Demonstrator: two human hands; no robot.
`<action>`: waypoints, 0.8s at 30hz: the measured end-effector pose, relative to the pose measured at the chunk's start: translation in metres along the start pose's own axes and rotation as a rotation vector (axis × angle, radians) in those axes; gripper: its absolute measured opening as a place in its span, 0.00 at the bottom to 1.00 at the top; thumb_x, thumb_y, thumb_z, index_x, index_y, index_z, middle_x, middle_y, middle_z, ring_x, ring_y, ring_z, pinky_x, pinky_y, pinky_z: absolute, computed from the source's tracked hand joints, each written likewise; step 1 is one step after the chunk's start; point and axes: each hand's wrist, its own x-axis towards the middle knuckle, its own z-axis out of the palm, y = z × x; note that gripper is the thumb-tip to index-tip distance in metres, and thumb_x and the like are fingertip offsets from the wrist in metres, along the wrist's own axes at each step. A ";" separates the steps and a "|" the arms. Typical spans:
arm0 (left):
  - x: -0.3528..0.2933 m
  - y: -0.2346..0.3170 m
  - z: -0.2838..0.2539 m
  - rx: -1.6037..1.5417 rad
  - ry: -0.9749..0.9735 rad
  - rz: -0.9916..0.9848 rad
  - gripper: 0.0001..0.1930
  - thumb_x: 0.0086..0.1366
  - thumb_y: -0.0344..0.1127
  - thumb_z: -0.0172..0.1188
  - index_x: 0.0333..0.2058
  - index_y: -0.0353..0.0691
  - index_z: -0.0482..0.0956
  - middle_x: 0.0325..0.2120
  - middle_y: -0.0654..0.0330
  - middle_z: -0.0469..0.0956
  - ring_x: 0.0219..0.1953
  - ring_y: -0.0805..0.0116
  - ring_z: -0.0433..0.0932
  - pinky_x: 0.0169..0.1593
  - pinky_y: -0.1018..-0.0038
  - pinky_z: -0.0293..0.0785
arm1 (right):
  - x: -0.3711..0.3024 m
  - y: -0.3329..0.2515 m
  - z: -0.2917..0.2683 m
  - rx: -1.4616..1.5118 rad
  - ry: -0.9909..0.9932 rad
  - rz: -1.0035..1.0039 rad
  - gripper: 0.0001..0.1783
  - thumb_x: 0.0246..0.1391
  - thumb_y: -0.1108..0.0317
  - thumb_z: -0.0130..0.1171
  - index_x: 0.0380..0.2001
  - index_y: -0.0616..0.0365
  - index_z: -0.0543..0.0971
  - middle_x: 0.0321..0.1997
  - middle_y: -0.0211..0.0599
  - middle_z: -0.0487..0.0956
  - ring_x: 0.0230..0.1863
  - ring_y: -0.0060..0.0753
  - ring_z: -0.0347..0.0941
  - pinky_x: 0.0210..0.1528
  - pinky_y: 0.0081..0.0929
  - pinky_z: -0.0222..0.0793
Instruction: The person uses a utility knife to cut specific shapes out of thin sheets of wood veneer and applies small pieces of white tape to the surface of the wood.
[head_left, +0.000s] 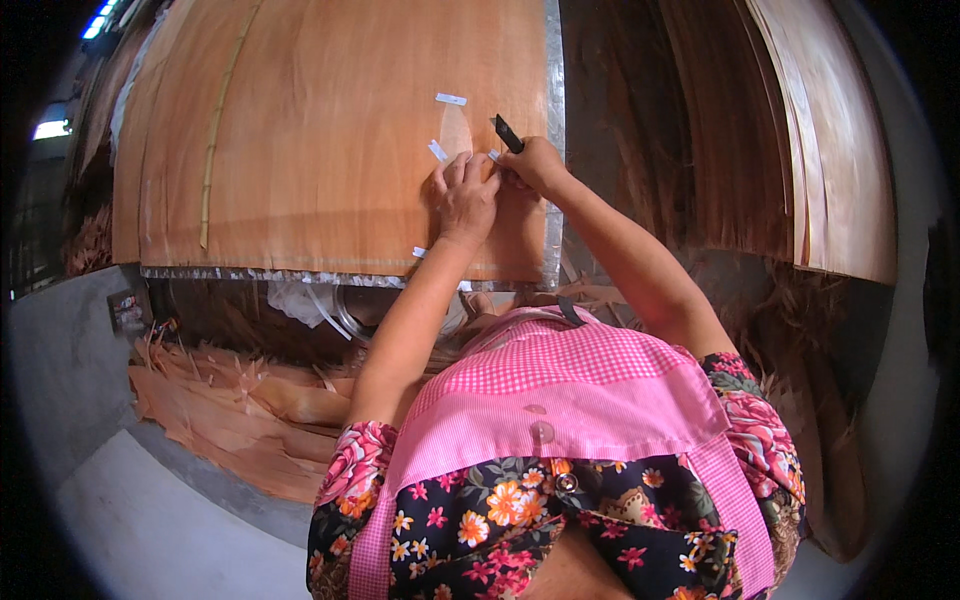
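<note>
A large orange-brown wood veneer sheet (330, 140) lies in front of me. A pale leaf-shaped patch (456, 130) shows in it, with a white tape strip (451, 99) across its far tip and another tape piece (437, 150) at its left edge. My left hand (466, 197) rests on the sheet at the patch's near end, fingers apart and pressed down. Just right of it, my right hand (537, 167) is closed round a black utility knife (507, 134), whose end points up and left. A small tape piece (494, 155) shows between the hands; the right fingertips are partly hidden.
A thin bamboo-like strip (218, 130) lies along the sheet's left part. Stacked veneer sheets (825, 130) hang over an edge at right. Torn veneer scraps (250, 395) pile below left, beside a grey wall (70, 350). Another tape piece (419, 252) is near the sheet's front edge.
</note>
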 end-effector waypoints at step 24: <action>-0.018 0.005 0.026 -0.005 -0.053 0.169 0.19 0.55 0.36 0.43 0.44 0.33 0.70 0.50 0.54 0.65 0.57 0.61 0.58 0.60 0.58 0.46 | -0.041 0.057 -0.009 0.089 0.062 -0.002 0.10 0.44 0.71 0.55 0.14 0.66 0.72 0.15 0.36 0.73 0.15 0.26 0.69 0.16 0.24 0.63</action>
